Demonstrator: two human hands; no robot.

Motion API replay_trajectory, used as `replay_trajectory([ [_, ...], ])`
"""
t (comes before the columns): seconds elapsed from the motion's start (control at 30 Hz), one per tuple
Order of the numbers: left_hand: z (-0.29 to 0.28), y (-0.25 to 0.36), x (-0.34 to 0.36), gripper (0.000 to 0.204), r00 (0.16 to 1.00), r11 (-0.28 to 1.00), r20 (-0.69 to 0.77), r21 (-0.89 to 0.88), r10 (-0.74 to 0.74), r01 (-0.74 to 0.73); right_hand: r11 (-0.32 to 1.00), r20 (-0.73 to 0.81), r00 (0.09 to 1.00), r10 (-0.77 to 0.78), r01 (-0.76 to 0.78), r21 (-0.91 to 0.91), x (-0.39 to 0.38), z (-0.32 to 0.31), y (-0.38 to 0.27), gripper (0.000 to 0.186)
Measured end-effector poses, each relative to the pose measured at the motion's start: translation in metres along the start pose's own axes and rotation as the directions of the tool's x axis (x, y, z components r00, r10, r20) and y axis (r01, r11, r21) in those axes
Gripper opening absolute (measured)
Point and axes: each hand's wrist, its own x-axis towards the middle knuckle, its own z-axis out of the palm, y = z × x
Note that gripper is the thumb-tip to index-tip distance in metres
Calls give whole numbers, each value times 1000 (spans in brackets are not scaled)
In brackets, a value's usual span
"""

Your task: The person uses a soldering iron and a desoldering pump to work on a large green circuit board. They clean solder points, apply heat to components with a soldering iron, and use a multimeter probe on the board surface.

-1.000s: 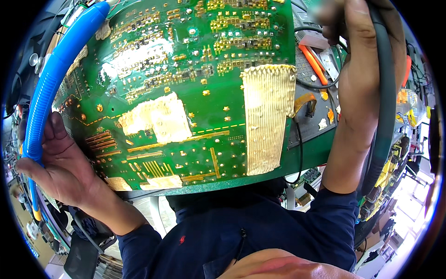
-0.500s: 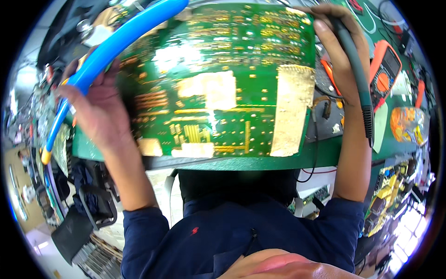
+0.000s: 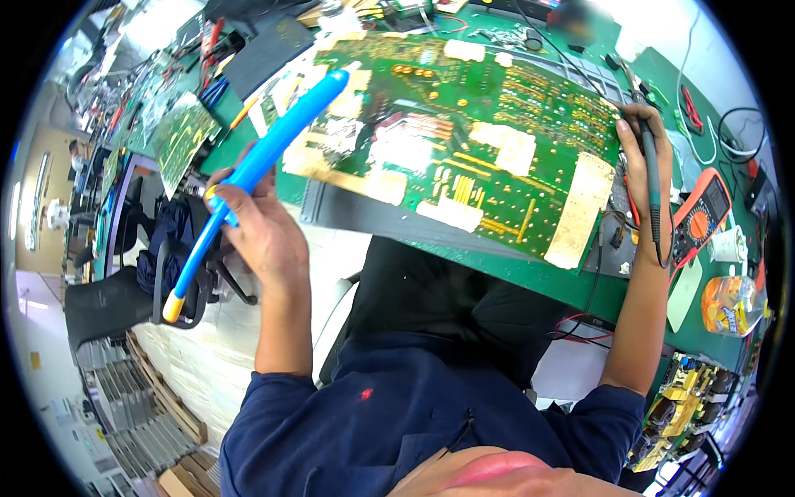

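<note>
A large green circuit board [image 3: 464,172] with gold traces and pale patches fills the middle, tilted over a dark grey mat [image 3: 356,213] at the bench's near side. My left hand [image 3: 269,236] is closed around a blue desoldering pump [image 3: 277,137] with a yellow end, which slants over the board's left edge. At the board's upper right corner, my right hand [image 3: 639,145] grips a soldering iron [image 3: 651,166] with a dark grey-green handle. My right fingertips are against the board's edge there.
An orange multimeter [image 3: 700,222] lies right of my forearm, near a plastic jar [image 3: 732,305] with orange contents. Another green board [image 3: 180,141] sits at the left, beside a black chair [image 3: 116,306]. A component-filled board [image 3: 683,410] is at the lower right.
The board looks lower and farther away, shifted right and turned clockwise in view. My left hand has moved right and down with the pump; the soldering iron stays in my right hand.
</note>
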Motion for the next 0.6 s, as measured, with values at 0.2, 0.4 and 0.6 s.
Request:
replay_trajectory([
  [0.2,-15,9,-20,46,959,949,-63,-171,-278,264,994,24,998,-56,58,-93,4,-1,19,17],
  [0.4,-7,6,-36,46,924,873,59,-310,-378,377,985,57,998,-27,36,-167,-18,-10,13,18],
  [0.6,2,14,-32,49,950,897,108,-314,-293,312,977,85,993,-76,91,-194,-30,-17,-19,17],
])
